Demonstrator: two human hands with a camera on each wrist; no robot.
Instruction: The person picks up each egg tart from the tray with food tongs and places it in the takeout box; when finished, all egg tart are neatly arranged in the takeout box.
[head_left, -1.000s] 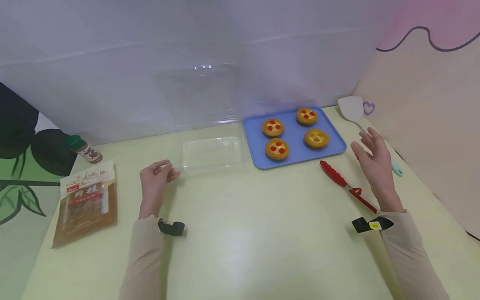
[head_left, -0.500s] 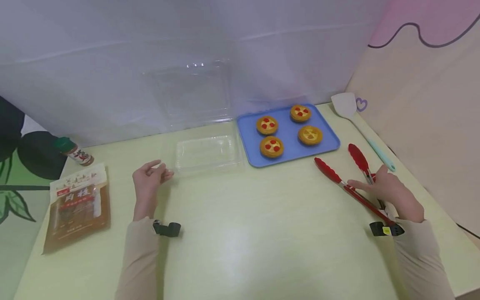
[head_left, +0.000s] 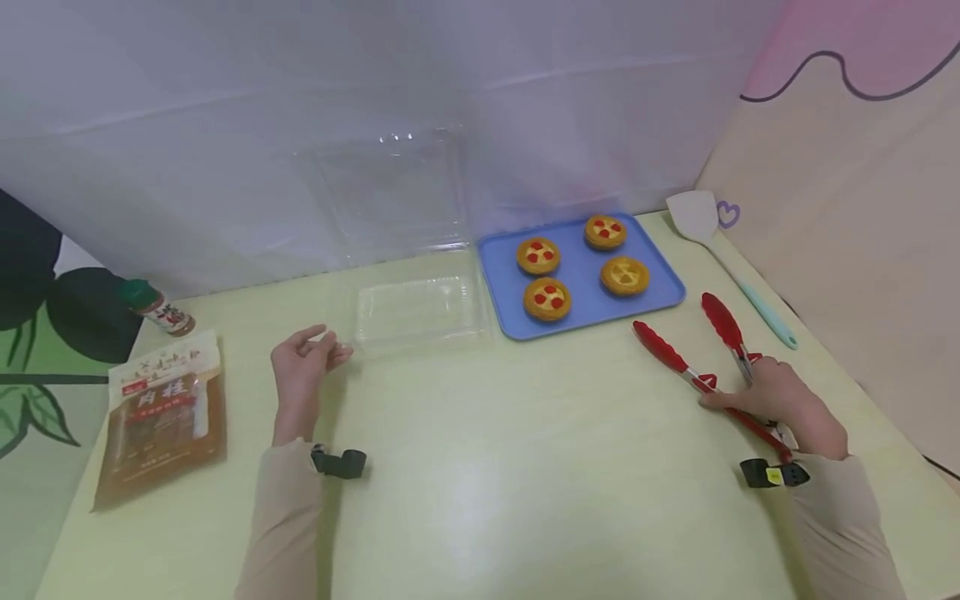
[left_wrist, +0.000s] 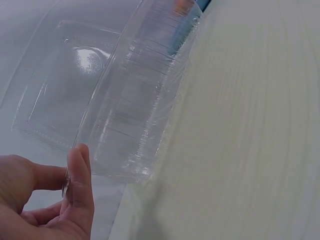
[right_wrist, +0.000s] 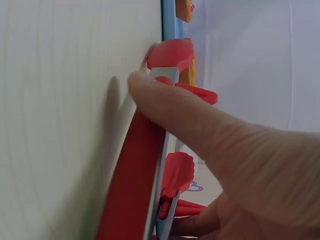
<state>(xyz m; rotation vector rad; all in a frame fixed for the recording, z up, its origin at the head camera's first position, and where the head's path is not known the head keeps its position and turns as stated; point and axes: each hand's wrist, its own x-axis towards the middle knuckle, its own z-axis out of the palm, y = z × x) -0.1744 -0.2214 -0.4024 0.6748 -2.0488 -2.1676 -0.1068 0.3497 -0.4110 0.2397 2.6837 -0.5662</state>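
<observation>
With my left hand point(head_left: 302, 371) I pinch the near left edge of a clear, rectangular plastic hinged container point(head_left: 420, 308), thumb on one side of the thin rim and fingers on the other. The container sits on the pale yellow-green table point(head_left: 487, 467) in front of me, its transparent lid point(head_left: 393, 196) raised at the back against the pale lilac-grey cloth point(head_left: 225, 183). My right hand point(head_left: 791, 404) grasps a pair of red and silver tongs point(head_left: 660, 345) at the near right, my thumb on one red arm and my fingers around the other; their two scalloped red tips are spread well apart, pointing away from me. Just right of the container lies a flat blue rectangular tray point(head_left: 576, 275) bearing four round golden tarts, three dotted with red pieces like this front one point(head_left: 547, 299), and one topped with yellow wedges point(head_left: 625, 276). Beyond my right hand, along the table's right side, lies a spatula with a white head and mint-green handle point(head_left: 696, 218). Over to my left are a brown and cream printed pouch point(head_left: 165, 417) and, just behind it, a small green-capped shaker bottle point(head_left: 163, 315).
</observation>
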